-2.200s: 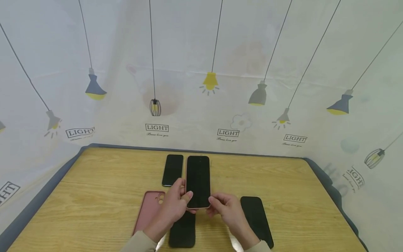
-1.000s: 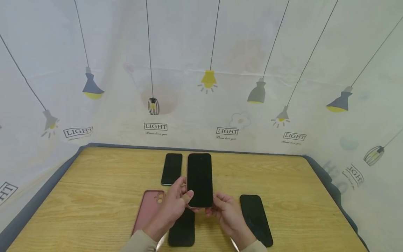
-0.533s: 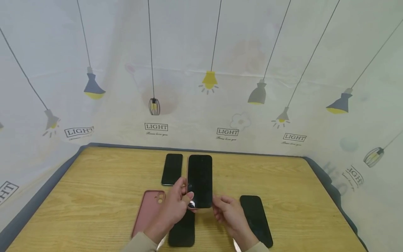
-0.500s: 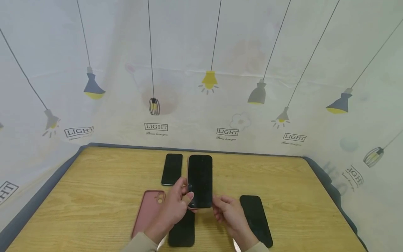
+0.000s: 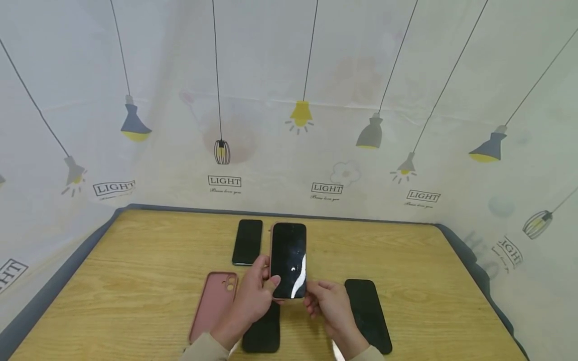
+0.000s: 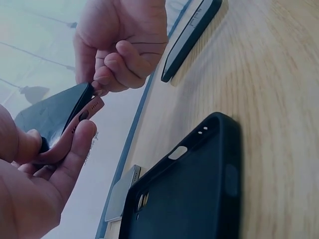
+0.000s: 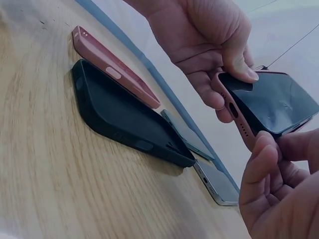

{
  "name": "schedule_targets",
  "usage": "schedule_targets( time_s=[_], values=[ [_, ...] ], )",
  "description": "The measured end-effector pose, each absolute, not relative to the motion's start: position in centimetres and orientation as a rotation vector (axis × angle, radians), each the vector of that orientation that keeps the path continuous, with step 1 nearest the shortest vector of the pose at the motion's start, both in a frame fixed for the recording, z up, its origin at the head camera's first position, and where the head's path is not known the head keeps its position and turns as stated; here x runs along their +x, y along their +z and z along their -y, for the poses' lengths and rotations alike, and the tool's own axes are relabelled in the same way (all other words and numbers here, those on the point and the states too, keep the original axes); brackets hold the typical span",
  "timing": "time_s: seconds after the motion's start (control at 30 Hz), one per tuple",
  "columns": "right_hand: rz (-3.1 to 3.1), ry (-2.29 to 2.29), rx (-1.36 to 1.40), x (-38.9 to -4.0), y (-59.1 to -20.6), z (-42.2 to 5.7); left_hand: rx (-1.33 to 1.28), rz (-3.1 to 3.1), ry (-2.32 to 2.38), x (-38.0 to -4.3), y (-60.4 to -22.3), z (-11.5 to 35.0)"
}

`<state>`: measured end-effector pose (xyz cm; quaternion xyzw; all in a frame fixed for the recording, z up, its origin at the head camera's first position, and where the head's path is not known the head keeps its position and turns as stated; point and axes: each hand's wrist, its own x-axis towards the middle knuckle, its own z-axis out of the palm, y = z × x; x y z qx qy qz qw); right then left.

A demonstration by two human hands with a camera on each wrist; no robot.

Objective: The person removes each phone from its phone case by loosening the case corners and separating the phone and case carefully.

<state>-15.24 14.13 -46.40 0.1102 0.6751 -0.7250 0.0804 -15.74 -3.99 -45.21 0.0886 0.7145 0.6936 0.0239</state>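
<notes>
My left hand (image 5: 255,296) holds a smartphone (image 5: 289,260), thumb on the screen's lower left and fingers under it. The phone sits tilted in a pink phone case (image 7: 238,117); its lower right corner stands proud of the case rim, as the right wrist view shows. My right hand (image 5: 331,306) pinches the pink case at that corner, with its other fingers curled. Below the phone lies an empty dark phone case (image 6: 184,194), partly covered by my left hand in the head view. Left of it is another pink phone case (image 5: 212,306), also empty.
A second smartphone (image 5: 247,243) lies toward the table's back. At the right lies a dark phone-shaped piece (image 5: 368,316), partly behind my right wrist. The wooden table (image 5: 135,281) ends at a cloth printed with lamps (image 5: 271,75).
The phone and both hands have shifted slightly right in the head view. A bright reflection now shows on the screen. My right hand stays at the lower right corner.
</notes>
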Motion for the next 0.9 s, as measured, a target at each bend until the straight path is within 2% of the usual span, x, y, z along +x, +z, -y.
schedule_targets(
  time_s=[0.33,0.9],
  values=[
    [-2.111,-2.048,0.218,-15.1,-45.7,-14.3,0.217,-2.249,2.12,-15.7,-45.2,4.0],
    [-2.347,-1.823,-0.152,-15.1,-45.1,-14.7,0.208,-2.124,2.147,-15.7,-45.6,4.2]
  ],
)
